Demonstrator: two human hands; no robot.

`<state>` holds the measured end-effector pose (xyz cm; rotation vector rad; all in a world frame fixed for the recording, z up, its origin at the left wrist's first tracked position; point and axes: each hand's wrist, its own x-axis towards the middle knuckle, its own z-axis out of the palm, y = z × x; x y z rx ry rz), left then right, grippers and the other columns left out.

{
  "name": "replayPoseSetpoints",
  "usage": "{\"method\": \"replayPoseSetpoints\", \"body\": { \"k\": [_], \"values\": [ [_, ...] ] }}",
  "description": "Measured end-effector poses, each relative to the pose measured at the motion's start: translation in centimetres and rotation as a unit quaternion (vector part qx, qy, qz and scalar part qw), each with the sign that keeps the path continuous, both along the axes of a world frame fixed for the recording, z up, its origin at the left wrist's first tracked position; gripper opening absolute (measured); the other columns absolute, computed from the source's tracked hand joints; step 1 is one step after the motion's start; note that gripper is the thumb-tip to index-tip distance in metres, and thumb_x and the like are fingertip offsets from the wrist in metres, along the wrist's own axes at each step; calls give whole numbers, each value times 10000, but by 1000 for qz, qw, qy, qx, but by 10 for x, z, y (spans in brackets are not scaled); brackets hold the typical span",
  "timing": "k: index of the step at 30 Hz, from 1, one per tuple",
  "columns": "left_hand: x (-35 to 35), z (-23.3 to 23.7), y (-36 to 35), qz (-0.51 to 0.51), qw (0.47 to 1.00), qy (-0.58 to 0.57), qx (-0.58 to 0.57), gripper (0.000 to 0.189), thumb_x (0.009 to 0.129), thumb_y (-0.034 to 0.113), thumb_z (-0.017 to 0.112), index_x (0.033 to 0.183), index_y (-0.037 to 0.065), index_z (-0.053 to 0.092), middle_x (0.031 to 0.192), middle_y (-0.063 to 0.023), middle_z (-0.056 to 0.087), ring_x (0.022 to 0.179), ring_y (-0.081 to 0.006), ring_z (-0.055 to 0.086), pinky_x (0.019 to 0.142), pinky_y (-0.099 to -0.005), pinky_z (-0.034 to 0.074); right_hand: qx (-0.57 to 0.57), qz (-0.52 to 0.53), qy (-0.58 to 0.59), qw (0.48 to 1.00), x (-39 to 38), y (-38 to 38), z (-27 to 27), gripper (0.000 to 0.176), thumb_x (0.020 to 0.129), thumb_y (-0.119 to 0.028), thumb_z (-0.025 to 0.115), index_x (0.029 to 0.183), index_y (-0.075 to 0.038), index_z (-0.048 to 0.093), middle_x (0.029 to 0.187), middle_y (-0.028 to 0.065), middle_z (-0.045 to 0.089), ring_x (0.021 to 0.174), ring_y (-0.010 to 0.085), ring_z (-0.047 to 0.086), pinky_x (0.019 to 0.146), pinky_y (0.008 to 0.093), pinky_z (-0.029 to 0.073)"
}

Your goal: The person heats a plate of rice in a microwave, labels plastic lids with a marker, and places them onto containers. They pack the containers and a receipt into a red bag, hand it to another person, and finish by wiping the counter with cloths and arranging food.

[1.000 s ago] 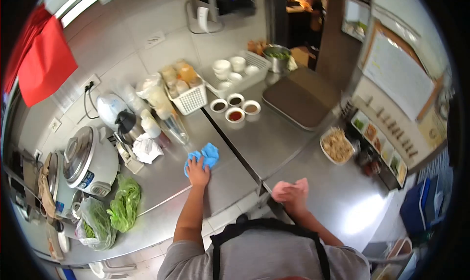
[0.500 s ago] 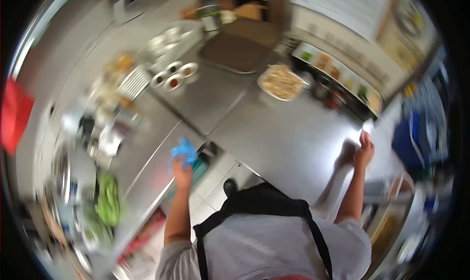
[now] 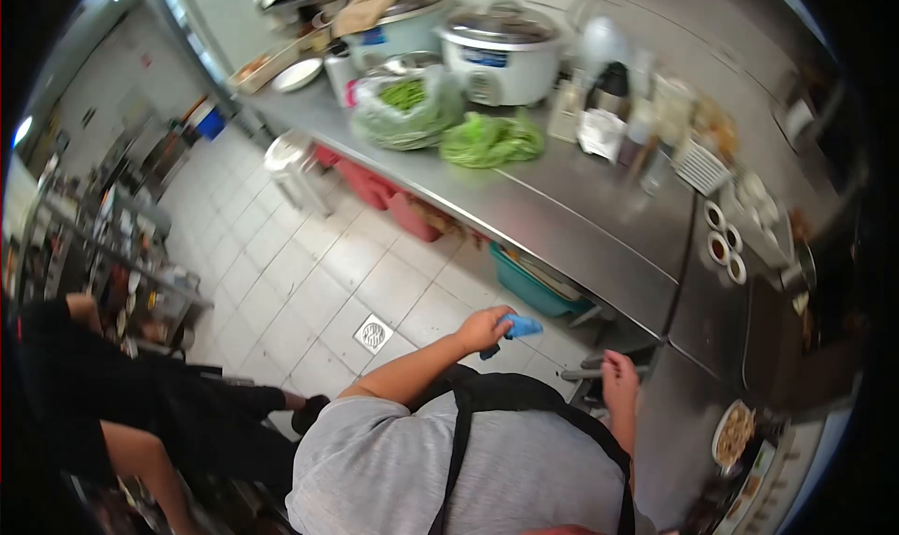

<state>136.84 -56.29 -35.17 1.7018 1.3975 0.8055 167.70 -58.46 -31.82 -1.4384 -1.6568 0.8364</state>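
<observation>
My left hand (image 3: 485, 331) is closed around a crumpled blue cloth (image 3: 524, 326), held in front of my apron above the tiled floor. Part of the cloth is hidden by my fingers. To its right, my right hand (image 3: 619, 378) is raised near the counter's edge with its fingers loosely bent and slightly apart, and nothing shows in it. Below the counter, a teal bin (image 3: 534, 285) stands near both hands.
Along the steel counter (image 3: 585, 221) are a rice cooker (image 3: 501, 58), a bag of green vegetables (image 3: 407, 109), a green plastic bag (image 3: 492, 142) and small sauce cups (image 3: 718, 247). Another person in dark clothes (image 3: 178, 413) is at the left. A white stool (image 3: 295, 165) stands on the floor.
My view has swung left, bringing the floor and another person into sight. My left hand, still holding the blue cloth, is off the counter edge; my right hand has come closer to it.
</observation>
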Motion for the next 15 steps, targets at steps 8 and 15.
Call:
{"method": "replayPoseSetpoints", "body": {
  "k": [8, 15],
  "values": [
    [-214, -1, -86, 350, 933, 78, -22, 276, 794, 302, 517, 856, 38, 566, 732, -174, 584, 693, -300, 583, 611, -360, 446, -111, 420, -134, 891, -261, 74, -1, 344, 743, -201, 590, 1043, -40, 548, 955, 136, 564, 806, 212, 568, 712, 298, 451],
    [-361, -12, -192, 559, 826, -40, -52, 288, 790, 275, 525, 856, -3, 560, 703, -149, 591, 647, -220, 581, 590, -321, 448, -121, 621, -249, 734, -463, 100, -12, 460, 758, -319, 581, 1139, -77, 491, 1015, 145, 547, 858, 241, 549, 751, 326, 441]
  ]
}}
